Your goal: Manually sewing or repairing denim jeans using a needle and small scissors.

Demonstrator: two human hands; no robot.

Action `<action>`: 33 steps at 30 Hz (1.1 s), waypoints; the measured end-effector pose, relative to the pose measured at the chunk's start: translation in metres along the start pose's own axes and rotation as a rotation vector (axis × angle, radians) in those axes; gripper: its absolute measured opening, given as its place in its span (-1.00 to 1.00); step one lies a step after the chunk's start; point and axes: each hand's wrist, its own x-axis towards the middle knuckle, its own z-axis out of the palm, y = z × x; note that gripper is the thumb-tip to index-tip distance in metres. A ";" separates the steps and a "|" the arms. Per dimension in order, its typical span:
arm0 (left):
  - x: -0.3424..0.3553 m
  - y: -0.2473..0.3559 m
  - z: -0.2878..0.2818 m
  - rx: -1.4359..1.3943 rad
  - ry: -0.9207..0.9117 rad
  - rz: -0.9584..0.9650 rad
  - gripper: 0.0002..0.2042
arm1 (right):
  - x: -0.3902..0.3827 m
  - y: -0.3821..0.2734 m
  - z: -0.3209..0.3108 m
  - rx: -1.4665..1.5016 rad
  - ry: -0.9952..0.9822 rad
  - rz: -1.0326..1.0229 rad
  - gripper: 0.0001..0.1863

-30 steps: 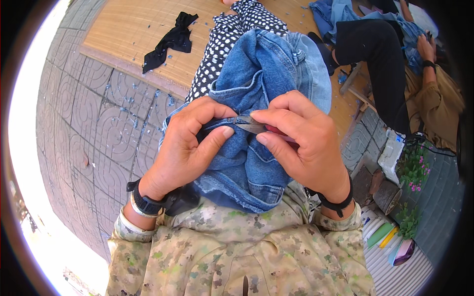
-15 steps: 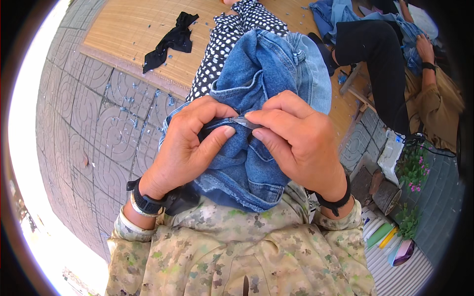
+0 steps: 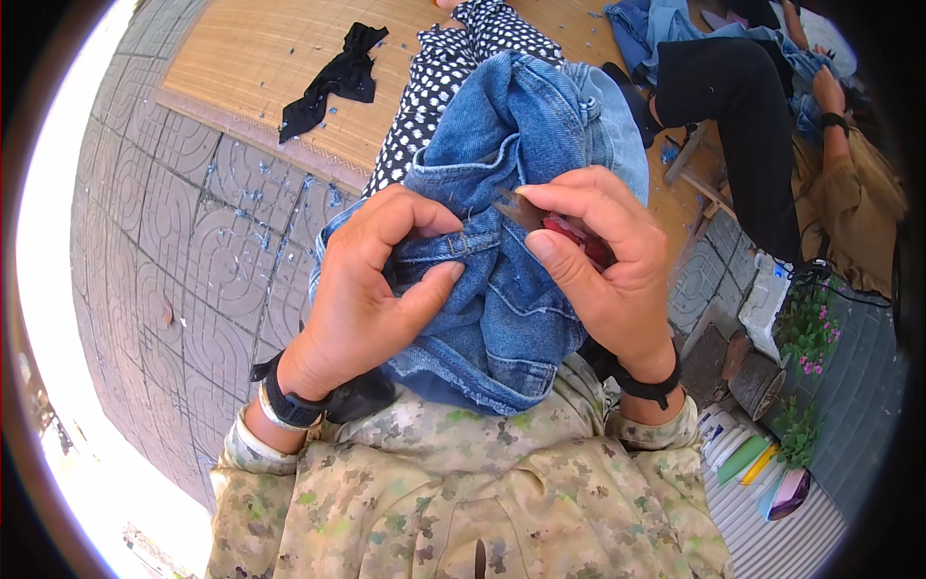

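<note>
Blue denim jeans [image 3: 482, 318] lie bunched across my lap, over black trousers with white spots [image 3: 415, 106]. My left hand [image 3: 376, 261] grips the denim along a stitched band; its thumb and forefinger sit on either side of a seam, and its other fingers are hidden underneath. In my right hand [image 3: 608, 251] are small thread snips [image 3: 526, 209] with grey metal blades and a red handle, partly covered by the fingers. Their tips point left, just above the denim and a little apart from the band. Loose pale threads show near the seam.
A black cloth [image 3: 338, 82] lies on a tan mat [image 3: 241, 58], with blue scraps scattered there and on the paving [image 3: 231, 241]. At right, another person in dark trousers [image 3: 738, 116] handles denim. Logs [image 3: 752, 381] and flowering plants [image 3: 815, 333] stand at the right.
My right hand has drawn back to the right and turned, so the snips' red handle shows. The blades have left the band, and my left thumb and forefinger have spread slightly.
</note>
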 end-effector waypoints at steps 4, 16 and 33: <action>0.000 0.001 0.000 0.030 0.002 0.017 -0.77 | -0.002 0.000 0.000 -0.031 -0.008 0.006 -0.75; 0.001 0.003 0.005 0.158 0.067 0.029 -0.76 | -0.013 -0.017 0.001 -0.227 -0.109 -0.053 -0.73; -0.006 -0.005 -0.003 0.032 0.104 -0.007 -0.76 | 0.005 -0.032 0.001 -0.320 -0.225 -0.076 -0.76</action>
